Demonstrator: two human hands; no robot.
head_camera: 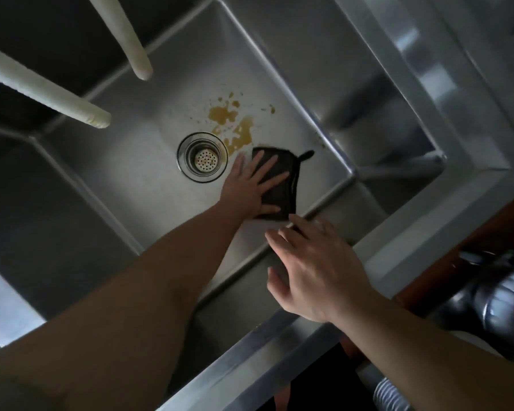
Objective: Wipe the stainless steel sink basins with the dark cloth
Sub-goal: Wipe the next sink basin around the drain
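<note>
Cloth dark, folded square; left hand grip flat on it; right hand grip spread

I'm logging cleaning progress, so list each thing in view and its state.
dark cloth: flat on the basin floor, pressed under the left hand
right hand: open, fingers spread, holding nothing
sink basin: brown stain not yet wiped
drain strainer: seated in the drain

Dark folded cloth flat on stained steel basin floor.
</note>
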